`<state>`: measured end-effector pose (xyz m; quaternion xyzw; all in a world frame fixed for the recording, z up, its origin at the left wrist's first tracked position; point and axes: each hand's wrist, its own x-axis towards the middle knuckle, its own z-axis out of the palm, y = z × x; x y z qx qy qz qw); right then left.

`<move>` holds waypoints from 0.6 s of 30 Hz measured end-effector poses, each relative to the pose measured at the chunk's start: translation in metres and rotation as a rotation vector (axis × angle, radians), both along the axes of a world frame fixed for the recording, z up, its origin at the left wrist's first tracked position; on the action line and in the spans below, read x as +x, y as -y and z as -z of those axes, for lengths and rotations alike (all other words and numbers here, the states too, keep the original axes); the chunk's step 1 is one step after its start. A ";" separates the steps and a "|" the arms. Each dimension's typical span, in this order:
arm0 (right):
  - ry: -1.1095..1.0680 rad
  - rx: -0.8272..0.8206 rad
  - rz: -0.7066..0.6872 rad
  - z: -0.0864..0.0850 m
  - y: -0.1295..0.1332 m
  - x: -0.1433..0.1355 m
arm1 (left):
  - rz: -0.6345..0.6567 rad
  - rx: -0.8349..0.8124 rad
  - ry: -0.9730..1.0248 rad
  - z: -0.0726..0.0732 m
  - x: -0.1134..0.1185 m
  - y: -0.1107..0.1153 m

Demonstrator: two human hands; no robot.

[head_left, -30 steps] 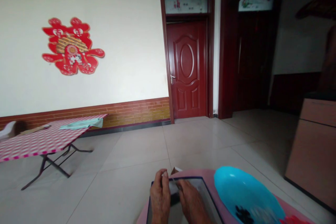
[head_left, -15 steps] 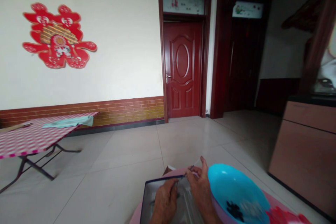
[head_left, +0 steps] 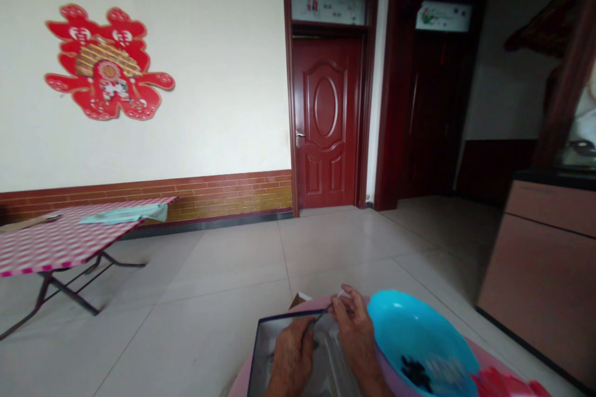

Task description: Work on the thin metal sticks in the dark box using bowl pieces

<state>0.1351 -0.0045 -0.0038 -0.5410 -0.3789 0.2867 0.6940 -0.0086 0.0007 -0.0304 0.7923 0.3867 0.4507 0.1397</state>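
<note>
1. Left hand (head_left: 292, 350): fingers pinching a thin dark stick (head_left: 319, 317).
2. Right hand (head_left: 357, 325): fingers pinching the stick's far end.
3. The stick is over the box (head_left: 267, 334), beside the blue bowl (head_left: 419, 322), above the pink worktop (head_left: 243, 377).

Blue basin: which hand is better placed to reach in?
Right, probably: the right hand is beside the basin, while the left hand is farther off, over the tray. Both seem to pinch a thin item, though.
</note>
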 end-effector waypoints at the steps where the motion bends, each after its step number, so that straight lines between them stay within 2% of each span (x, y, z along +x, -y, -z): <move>1: 0.016 -0.024 0.005 0.001 -0.001 0.002 | -0.003 -0.001 0.003 0.000 0.000 0.000; 6: -0.045 -0.104 -0.107 -0.001 0.000 -0.002 | -0.012 0.007 0.022 -0.001 0.002 0.001; 10: -0.120 -0.106 -0.193 0.001 -0.001 -0.007 | -0.015 -0.144 0.038 -0.006 0.004 0.003; 12: -0.083 -0.105 -0.222 0.001 0.000 -0.008 | -0.021 -0.185 0.058 -0.008 0.005 0.004; 18: 0.178 -0.101 -0.219 -0.006 0.008 -0.015 | -0.006 -0.167 0.113 -0.007 0.006 0.002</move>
